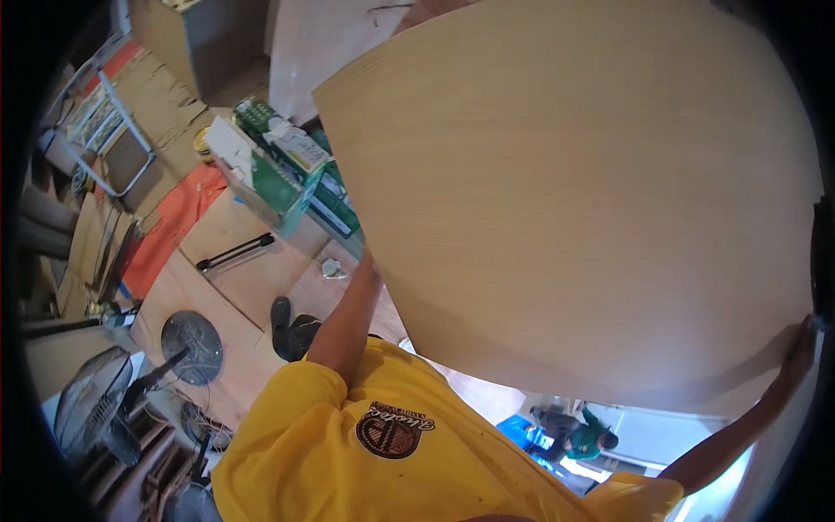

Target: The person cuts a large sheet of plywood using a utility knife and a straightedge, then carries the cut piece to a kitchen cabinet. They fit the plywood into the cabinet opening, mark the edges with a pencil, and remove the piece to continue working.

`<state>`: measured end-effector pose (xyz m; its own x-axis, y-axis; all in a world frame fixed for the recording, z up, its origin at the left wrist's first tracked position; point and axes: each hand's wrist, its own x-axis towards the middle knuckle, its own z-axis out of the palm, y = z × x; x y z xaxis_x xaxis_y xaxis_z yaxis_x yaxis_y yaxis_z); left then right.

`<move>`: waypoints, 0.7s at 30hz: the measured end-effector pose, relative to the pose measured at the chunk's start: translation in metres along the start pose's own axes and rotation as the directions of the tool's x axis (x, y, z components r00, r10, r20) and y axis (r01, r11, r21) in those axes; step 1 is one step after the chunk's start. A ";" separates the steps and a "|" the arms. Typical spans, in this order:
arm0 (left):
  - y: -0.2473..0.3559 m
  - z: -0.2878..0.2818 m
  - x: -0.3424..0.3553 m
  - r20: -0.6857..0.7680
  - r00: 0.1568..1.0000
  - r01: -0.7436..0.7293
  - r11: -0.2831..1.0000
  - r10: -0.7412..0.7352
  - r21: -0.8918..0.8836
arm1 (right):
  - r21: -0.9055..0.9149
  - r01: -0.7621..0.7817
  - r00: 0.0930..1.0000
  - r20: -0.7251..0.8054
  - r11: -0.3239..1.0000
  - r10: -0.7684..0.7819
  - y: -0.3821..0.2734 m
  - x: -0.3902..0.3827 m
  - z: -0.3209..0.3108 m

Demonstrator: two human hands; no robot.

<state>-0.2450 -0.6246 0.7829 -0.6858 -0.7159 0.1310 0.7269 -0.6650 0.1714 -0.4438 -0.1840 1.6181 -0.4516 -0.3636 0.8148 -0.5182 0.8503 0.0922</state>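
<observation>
fingers (808,331) touch a broad wood-grain panel (565,191) over cluttered flooring (239,344).

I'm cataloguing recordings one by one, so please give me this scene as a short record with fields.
Main object: large wood-toned board, filling most of the upper right
Left hand: at the board's left edge, mostly hidden
Right hand: at the board's lower right edge, finger positions unclear
Left of board: green-and-white boxes, red sheet
Lower left: fan with round dark base
Other people: one person in a green top, beyond the board's lower edge
</observation>
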 end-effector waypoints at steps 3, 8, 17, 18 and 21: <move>0.078 0.079 -0.009 0.163 0.977 0.199 0.868 -0.139 -0.455 | 0.009 -0.161 0.987 0.005 0.987 0.161 0.026 -0.029 0.046; 0.164 0.107 -0.030 -0.028 0.998 -0.056 0.984 0.052 -0.169 | -0.158 -0.085 0.993 0.073 0.984 0.097 0.078 -0.024 0.136; 0.213 0.085 -0.075 -0.425 0.813 -0.274 0.905 0.398 0.324 | 0.274 -0.258 0.947 0.264 0.927 0.185 -0.058 -0.082 0.270; 0.217 0.077 -0.076 -0.474 0.775 -0.270 0.896 0.419 0.351 | 0.272 -0.208 0.954 0.266 0.940 0.135 -0.061 -0.083 0.281; 0.264 0.074 -0.073 -0.528 0.668 -0.192 0.807 0.525 0.558 | 0.420 -0.313 0.931 0.313 0.852 0.188 -0.164 -0.118 0.295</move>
<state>-0.0054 -0.7323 0.8907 -0.0575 -0.9393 -0.3383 0.6986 -0.2799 0.6585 -0.5193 -0.3927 1.3379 -0.7452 -0.2983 0.5964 -0.6052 0.6780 -0.4171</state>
